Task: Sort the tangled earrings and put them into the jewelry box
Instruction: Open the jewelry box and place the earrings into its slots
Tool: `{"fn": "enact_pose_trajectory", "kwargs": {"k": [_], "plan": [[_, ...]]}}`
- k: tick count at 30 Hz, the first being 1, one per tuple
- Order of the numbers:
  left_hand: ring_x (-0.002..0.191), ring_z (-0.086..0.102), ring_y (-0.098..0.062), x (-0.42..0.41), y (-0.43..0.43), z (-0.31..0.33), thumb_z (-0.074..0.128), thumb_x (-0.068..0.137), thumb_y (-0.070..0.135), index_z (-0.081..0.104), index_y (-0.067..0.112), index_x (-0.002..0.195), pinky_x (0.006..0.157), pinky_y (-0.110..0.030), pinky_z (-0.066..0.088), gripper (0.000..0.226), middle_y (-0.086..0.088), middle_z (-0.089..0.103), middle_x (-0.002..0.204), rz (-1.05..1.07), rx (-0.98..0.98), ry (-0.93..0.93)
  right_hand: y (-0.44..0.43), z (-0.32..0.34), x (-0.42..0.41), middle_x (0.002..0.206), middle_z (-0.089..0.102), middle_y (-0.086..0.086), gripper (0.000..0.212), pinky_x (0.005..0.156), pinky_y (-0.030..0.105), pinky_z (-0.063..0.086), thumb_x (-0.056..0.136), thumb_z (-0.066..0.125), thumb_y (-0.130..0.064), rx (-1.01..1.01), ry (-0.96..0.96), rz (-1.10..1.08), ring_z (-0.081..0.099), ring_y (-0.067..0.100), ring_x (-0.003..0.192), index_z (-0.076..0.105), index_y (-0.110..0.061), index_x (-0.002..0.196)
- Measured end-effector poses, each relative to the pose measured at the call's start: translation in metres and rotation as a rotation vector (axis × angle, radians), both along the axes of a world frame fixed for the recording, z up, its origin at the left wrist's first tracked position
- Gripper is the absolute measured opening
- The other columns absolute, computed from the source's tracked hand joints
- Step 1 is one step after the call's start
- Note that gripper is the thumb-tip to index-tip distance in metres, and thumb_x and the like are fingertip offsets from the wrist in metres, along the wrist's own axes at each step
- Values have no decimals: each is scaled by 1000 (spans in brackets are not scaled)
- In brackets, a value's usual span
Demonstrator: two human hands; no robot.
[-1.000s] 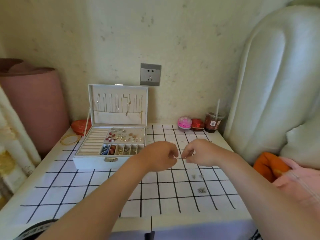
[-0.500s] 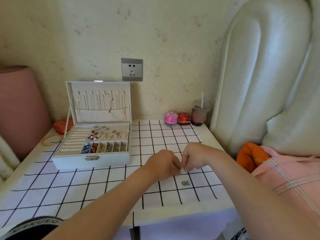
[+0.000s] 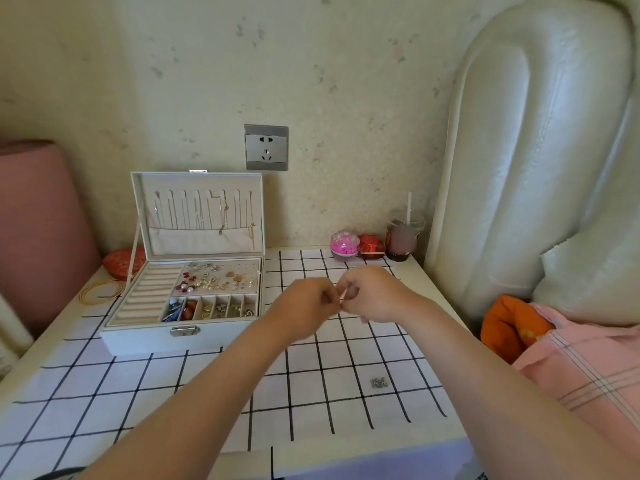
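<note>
Working one earring [image 3: 341, 300] loose: left hand [image 3: 304, 306] and right hand [image 3: 374, 296] fingers both pinching it above counter [image 3: 329, 393] centre. Jewelry box [image 3: 138, 341] open at 10 o'clock, tray well stocked. One clump [image 3: 378, 382] left at 4 o'clock; near done, I'd say.

One jewelry box [image 3: 183, 337] (open), one socket [image 3: 266, 147]

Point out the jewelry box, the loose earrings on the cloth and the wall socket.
jewelry box [image 3: 138, 339]: head view, front wall
loose earrings [image 3: 378, 382]: head view, cluster's middle
wall socket [image 3: 266, 147]: head view, plate's centre
</note>
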State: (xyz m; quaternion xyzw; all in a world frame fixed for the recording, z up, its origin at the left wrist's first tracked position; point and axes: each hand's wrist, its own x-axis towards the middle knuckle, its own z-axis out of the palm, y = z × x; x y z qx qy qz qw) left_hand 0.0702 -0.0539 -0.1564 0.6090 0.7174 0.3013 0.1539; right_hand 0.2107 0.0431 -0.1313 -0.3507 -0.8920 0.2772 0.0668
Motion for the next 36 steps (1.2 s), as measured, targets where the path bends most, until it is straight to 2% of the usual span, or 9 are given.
{"fn": "enact_pose_trajectory", "kwargs": {"k": [3,6,9,15,18,22,30,32,36], "plan": [[73,59,-5,-17,-1,13,69,88,27,63,29,89,62,-19,42,6,11,66,81,78,68,-77,-2,5,-19,82,73,-5,19,50,18,48,84,78,-20,5,162,-27,62,-3,49,72,-24,101],[70,57,2,-35,-6,20,70,88,28,66,32,81,59,-14,37,9,14,65,76,125,108,-107,-4,10,-40,78,73,-12,13,69,19,54,77,86,-25,38,282,-62,66,-5,71,78,-23,88],[65,55,5,-54,-16,23,71,87,29,68,30,79,58,-14,35,8,15,63,72,163,159,-110,-8,14,-61,72,69,-18,12,65,3,41,75,88,-25,54,359,-47,56,-21,73,79,-23,83],[63,62,-3,-97,-40,28,66,90,25,71,26,82,62,-21,50,9,5,70,77,264,237,-273,-25,21,-105,77,70,-13,20,52,7,42,81,81,-8,-104,524,50,58,-9,56,79,-27,88],[60,64,-6,-118,-51,32,66,90,24,72,22,84,53,-19,50,8,1,72,80,296,259,-397,-32,25,-128,74,74,-10,32,42,11,41,81,80,-7,-191,589,85,55,-4,45,77,-38,79],[58,64,-4,-146,-63,38,67,91,27,73,20,88,47,-18,46,10,5,73,82,312,271,-516,-37,29,-156,68,74,-9,33,43,15,42,82,79,-9,-286,671,213,53,1,44,79,-41,75],[58,63,-5,-186,-67,37,67,92,26,74,25,96,51,-18,49,8,6,74,82,385,292,-668,-24,19,-210,76,76,-5,15,44,21,47,83,80,-20,-201,639,162,60,11,46,80,-33,76],[58,64,-6,-191,-66,34,69,90,25,73,21,95,50,-17,49,7,6,75,84,427,308,-671,-18,12,-218,77,76,-7,14,53,21,50,83,81,-17,-98,592,131,61,2,49,78,-30,78],[59,68,-10,-197,-63,30,71,89,27,73,17,90,47,-15,47,10,6,76,85,475,353,-687,-9,-1,-226,74,69,-21,20,78,27,56,81,81,-18,94,426,104,66,-3,76,75,-34,71]]}}
